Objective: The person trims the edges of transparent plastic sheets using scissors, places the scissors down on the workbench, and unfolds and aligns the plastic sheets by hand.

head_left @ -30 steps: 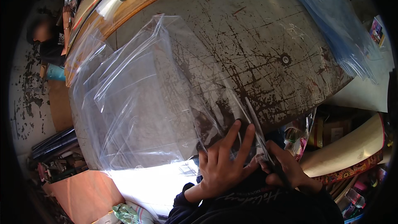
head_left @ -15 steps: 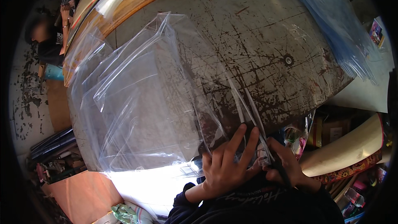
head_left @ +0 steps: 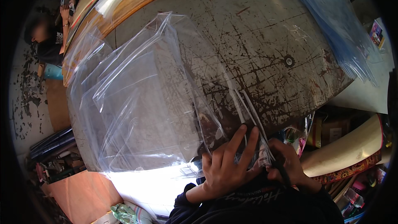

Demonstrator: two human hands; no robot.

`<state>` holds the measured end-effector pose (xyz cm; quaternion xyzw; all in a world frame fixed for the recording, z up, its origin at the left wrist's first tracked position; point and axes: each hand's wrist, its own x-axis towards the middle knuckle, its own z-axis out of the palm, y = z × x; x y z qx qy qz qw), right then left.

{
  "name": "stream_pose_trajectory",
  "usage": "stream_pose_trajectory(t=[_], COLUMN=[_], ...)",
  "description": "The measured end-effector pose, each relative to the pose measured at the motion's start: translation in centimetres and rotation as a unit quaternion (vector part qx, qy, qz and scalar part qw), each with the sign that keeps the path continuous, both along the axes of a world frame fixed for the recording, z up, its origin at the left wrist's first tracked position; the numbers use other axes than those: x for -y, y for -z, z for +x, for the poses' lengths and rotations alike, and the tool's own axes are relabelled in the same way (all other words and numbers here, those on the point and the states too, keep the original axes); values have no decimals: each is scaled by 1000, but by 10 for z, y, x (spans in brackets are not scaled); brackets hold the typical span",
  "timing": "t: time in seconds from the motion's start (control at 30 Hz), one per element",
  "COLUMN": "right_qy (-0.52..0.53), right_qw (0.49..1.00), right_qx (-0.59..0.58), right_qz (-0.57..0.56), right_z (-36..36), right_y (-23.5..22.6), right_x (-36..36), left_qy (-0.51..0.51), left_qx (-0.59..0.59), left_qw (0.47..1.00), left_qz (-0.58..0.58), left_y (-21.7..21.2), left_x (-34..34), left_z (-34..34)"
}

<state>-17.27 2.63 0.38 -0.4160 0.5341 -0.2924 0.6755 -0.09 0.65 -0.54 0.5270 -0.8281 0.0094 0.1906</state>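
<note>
A large clear plastic sheet [head_left: 137,112] lies creased across the left and front of the worn tabletop [head_left: 265,20]. My left hand [head_left: 228,161] rests on its right part near the table's front edge, its fingers stretched out and apart, pressing on the plastic. Close beside it, my right hand [head_left: 286,161] is closed around a slim tool with a dark handle [head_left: 283,173], which looks like scissors. The tool is at the sheet's narrow right edge [head_left: 248,105], where shiny folds run toward the hand. Its tip is hard to tell from these folds.
Blue-tinted plastic sheets [head_left: 327,25] hang over the far right of the table. Rolled material [head_left: 340,153] and cluttered goods stand at the lower right. An orange-brown board [head_left: 85,195] and a green bag [head_left: 124,213] are lower left. A person [head_left: 47,39] is at the far left.
My right hand's fingers have drawn closer together around the dark handle. The narrow right edge of the plastic has shifted slightly. My left hand stays in place.
</note>
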Motion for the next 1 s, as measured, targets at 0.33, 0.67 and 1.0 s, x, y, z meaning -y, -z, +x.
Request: stream_pose_trajectory(t=[0.33,0.67,1.0], right_qy=[-58,-40,-24], right_qw=[998,998,998], right_qx=[9,7,-17], right_qz=[-13,-43,-53], right_z=[-5,-1,-1], right_y=[-1,3,0], right_x=[5,5,4], left_qy=[-20,-10,-12], left_qx=[-38,-38,-31], left_qw=[999,999,999], left_qz=[31,24,25], left_y=[-1,-3,-3], left_x=[-1,1,1], left_z=[-3,-2,-3])
